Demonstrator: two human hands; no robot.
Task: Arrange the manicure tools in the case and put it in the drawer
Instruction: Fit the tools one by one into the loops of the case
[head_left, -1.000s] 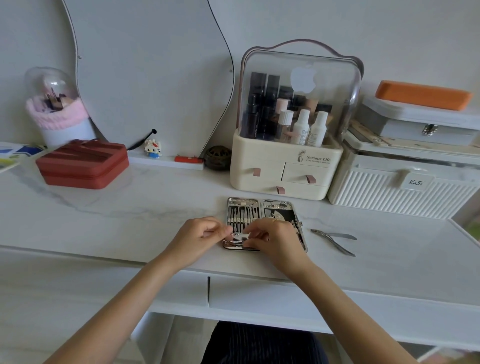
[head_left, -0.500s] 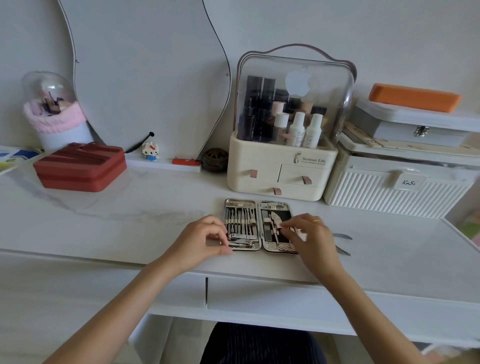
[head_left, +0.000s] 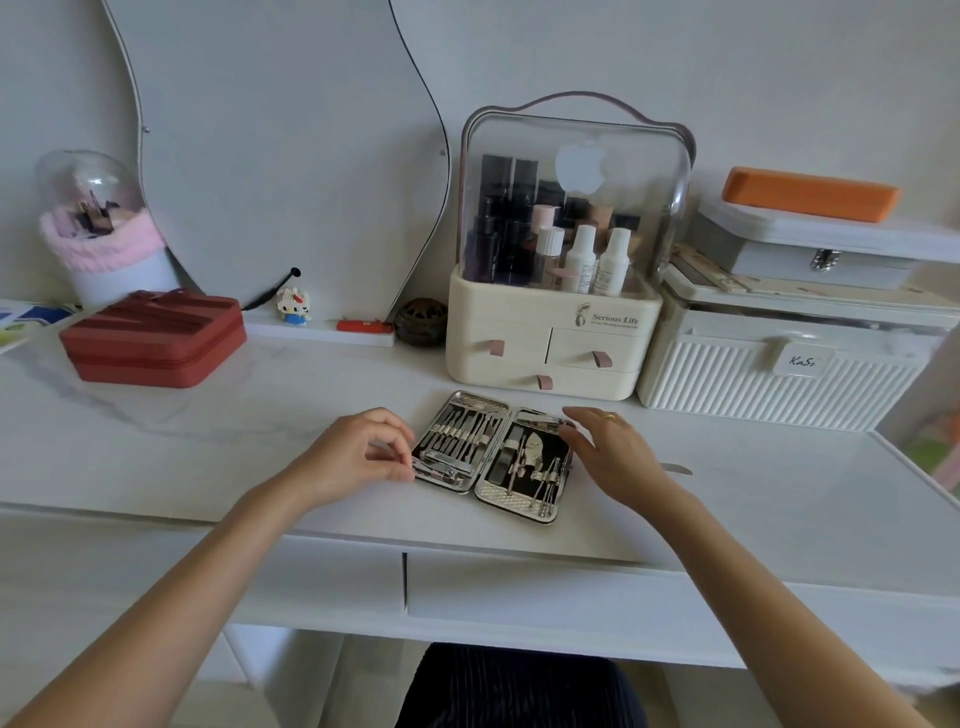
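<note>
Left of centre, the left hand's (head_left: 358, 457) grip is narrow, fingertips curled at the left rim of the open case (head_left: 501, 493); a pinch cannot be confirmed. The case lies flat on the table (head_left: 753, 499). It looks stiff and slick, so is best held by its long edges. The right hand's (head_left: 613, 452) grip is wide, touching the right rim. Bare table lies further right, and the drawer (head_left: 545, 587) below is closed.

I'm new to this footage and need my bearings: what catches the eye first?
The open manicure case, shiny tools strapped in both halves, lies on the desk between the left hand and the right hand. Behind it stands a cream cosmetics organizer with a clear dome; a red zip case sits far left.
</note>
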